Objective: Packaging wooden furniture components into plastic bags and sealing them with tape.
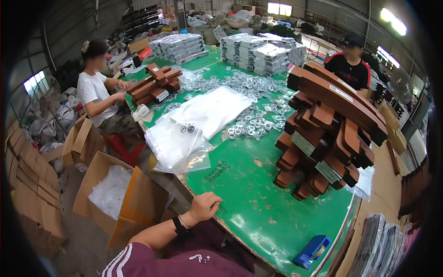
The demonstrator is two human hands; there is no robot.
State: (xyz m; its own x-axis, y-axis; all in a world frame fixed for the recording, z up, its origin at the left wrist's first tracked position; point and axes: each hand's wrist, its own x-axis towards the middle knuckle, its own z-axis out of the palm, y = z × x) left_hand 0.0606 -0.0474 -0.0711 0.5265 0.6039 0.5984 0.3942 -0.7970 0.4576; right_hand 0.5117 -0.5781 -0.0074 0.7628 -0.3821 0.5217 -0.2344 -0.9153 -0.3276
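Note:
My left hand (pixel 205 206) rests at the near edge of the green table (pixel 249 184), its fingers curled in loosely and nothing visible in them. A dark band and a thin bracelet are on that wrist. My right hand is out of view. Beyond my left hand lies a pile of clear plastic bags (pixel 194 120). To its right rises a tall crosswise stack of brown bars (pixel 323 129), some with pale ridged strips at their ends. A blue tape dispenser (pixel 313 251) stands near the table's right corner.
Small clear packets with ring-shaped parts (pixel 249 124) spread over the table's middle. Wrapped silvery bundles (pixel 263 53) are stacked at the back. An open carton (pixel 115 189) with plastic stands on the floor at left. One person (pixel 99 83) works at left, another (pixel 348 64) is behind the bars.

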